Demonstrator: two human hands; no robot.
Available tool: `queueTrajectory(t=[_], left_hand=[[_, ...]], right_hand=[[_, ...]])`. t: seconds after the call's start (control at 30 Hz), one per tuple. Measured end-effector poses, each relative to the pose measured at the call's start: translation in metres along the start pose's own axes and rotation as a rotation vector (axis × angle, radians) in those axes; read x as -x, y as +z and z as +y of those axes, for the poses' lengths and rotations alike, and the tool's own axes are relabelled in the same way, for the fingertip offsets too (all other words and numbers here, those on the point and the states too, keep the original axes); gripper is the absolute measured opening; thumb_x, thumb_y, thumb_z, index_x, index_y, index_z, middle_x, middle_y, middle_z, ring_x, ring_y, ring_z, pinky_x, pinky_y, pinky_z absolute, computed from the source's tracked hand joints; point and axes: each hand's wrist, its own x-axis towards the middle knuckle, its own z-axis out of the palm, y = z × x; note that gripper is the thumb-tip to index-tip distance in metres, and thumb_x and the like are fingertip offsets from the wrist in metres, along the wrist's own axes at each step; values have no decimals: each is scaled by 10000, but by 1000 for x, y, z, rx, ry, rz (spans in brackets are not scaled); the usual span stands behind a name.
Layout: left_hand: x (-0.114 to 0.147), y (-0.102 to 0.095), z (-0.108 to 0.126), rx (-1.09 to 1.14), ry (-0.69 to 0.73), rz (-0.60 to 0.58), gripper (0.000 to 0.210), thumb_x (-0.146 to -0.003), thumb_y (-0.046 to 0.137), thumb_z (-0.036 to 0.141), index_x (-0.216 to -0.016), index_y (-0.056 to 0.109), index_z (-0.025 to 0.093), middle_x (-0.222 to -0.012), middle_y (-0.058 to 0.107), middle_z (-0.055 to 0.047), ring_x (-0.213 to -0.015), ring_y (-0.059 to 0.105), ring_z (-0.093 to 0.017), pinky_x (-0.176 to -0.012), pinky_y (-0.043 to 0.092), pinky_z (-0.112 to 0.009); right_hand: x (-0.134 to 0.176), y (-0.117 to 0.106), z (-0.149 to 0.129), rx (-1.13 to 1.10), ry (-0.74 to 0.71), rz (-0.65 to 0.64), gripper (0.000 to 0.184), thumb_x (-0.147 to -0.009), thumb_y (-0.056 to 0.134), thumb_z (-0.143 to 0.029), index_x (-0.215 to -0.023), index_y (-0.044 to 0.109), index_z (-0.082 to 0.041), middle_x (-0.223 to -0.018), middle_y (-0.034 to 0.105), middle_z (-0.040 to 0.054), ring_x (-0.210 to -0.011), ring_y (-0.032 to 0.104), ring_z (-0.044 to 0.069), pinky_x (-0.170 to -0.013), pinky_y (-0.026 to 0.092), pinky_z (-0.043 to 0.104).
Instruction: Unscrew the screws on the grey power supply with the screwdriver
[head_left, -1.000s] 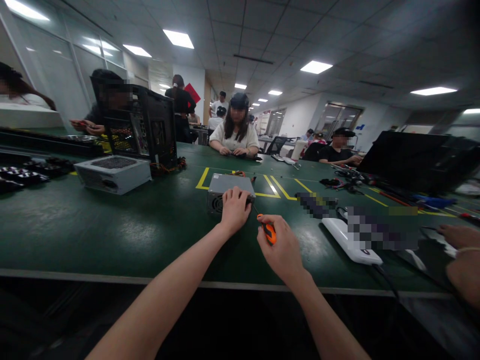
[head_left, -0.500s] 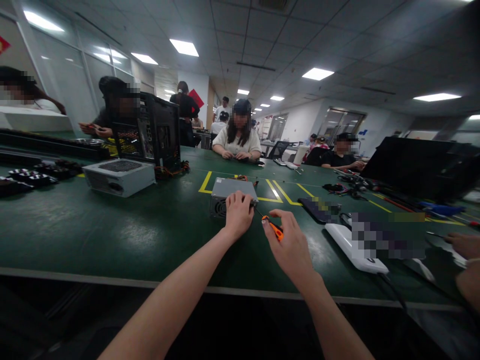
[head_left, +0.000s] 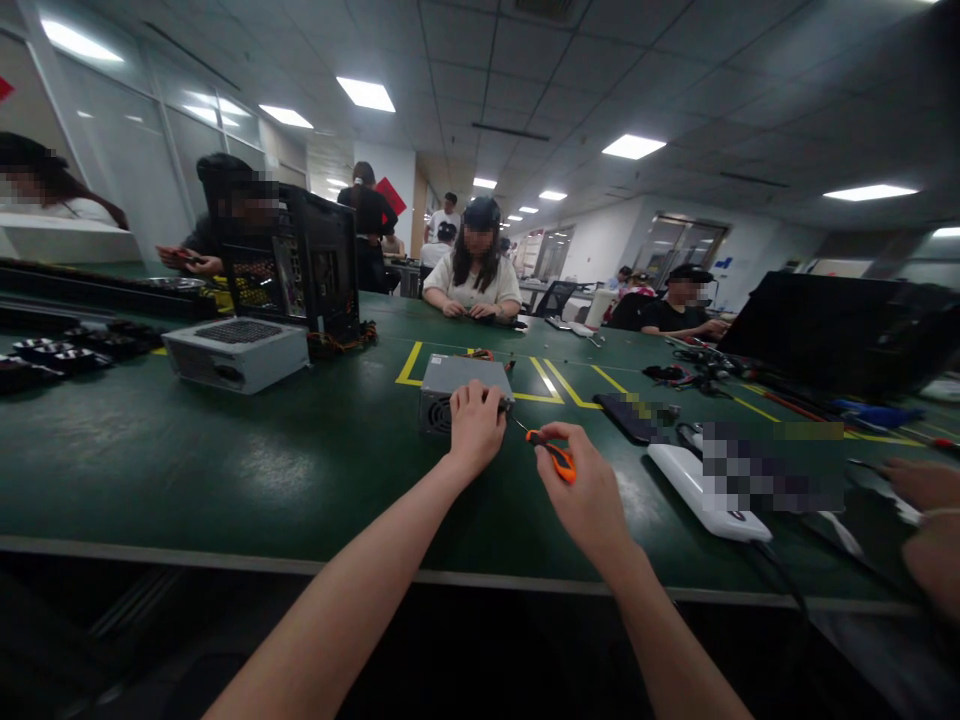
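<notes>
A grey computer power supply [head_left: 465, 374] sits on the green table ahead of me, its fan grille partly facing me. My left hand [head_left: 478, 418] grips its near right corner, fingers curled over the top edge and covering part of that face. In my right hand [head_left: 583, 485] is an orange and black screwdriver [head_left: 559, 462], held by its handle between thumb and fingers. The thin shaft points up and left toward the corner under my left fingers. Whether the tip touches a screw there is too small to tell.
Left of me stand a second power supply [head_left: 236, 352] and a black computer case [head_left: 319, 260]. To the right lie a dark phone-like slab [head_left: 626, 418], a white device [head_left: 705, 492] and a black monitor [head_left: 847, 335]. A co-worker's hand [head_left: 926, 485] is at far right; another person [head_left: 472, 275] sits opposite.
My right hand has shifted a little to the right, and its grip on the screwdriver has changed, showing more of the orange handle. My left hand stays on the power supply.
</notes>
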Motion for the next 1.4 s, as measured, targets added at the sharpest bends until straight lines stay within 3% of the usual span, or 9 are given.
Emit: queueTrajectory(t=[0.13, 0.33, 0.5, 0.63, 0.73, 0.9, 1.07, 1.27, 1.4], left_hand=[[0, 0, 0, 2, 0, -3, 158, -795, 505, 233, -952, 508, 223, -1011, 440, -72, -950, 413, -235, -862, 321, -390], [0, 0, -2, 4, 21, 4, 195, -778, 526, 222, -974, 518, 224, -995, 446, -66, -946, 417, -235, -875, 327, -381], [1, 0, -2, -7, 31, 14, 220, -763, 543, 227, -982, 522, 215, -1001, 445, -72, -943, 418, -241, -881, 328, -384], [1, 1, -2, -9, 25, 16, 221, -758, 553, 239, -977, 525, 214, -1004, 447, -75, -949, 417, -248, -884, 326, -388], [0, 0, -1, -3, 18, 2, 218, -764, 548, 244, -978, 518, 215, -1009, 443, -79, -960, 412, -252, -887, 316, -392], [0, -1, 1, -24, -3, -3, 207, -763, 548, 235, -967, 518, 212, -1002, 446, -69, -963, 411, -243, -896, 308, -376], [-2, -1, 1, -27, -7, -16, 211, -762, 550, 240, -970, 523, 214, -1014, 451, -66, -960, 413, -239, -890, 313, -367], [-2, -1, 3, -40, -22, -24, 209, -764, 549, 232, -971, 520, 217, -1009, 454, -69, -965, 412, -246, -881, 322, -377], [-3, -1, 4, -44, -12, -11, 202, -763, 551, 236, -961, 521, 215, -998, 456, -73, -951, 418, -250, -868, 334, -385]], right_hand=[[4, 3, -2, 12, -36, -57, 187, -793, 493, -216, -978, 515, -219, -936, 615, 49, -854, 582, 203, -758, 472, 370], [6, 10, -5, -4, -24, 26, 132, -823, 471, -256, -941, 477, -198, -915, 555, 63, -843, 563, 193, -717, 473, 332], [6, 9, -5, 20, -140, -142, 115, -755, 470, -123, -836, 469, -204, -948, 569, 62, -889, 543, 205, -781, 447, 365], [5, 8, -2, 5, 46, -70, 161, -820, 472, -304, -943, 476, -200, -927, 569, 67, -821, 571, 194, -693, 462, 325], [4, 2, 0, 29, 89, -165, 108, -831, 437, -267, -909, 485, -210, -743, 564, 6, -661, 561, 161, -623, 442, 295], [-3, -12, 4, 110, -118, -347, 111, -776, 484, -167, -836, 565, -214, -879, 549, 40, -843, 545, 181, -761, 423, 320], [-11, -15, 4, 26, -17, -322, 180, -850, 428, -287, -988, 525, -223, -878, 594, 24, -789, 570, 158, -733, 435, 304], [-12, -23, 6, 116, -192, -500, 177, -765, 489, -159, -904, 585, -211, -910, 564, 48, -847, 543, 175, -757, 425, 324], [-19, -43, 16, -111, -53, -462, 159, -775, 510, -212, -903, 603, -229, -910, 594, 19, -799, 563, 146, -751, 442, 308]])
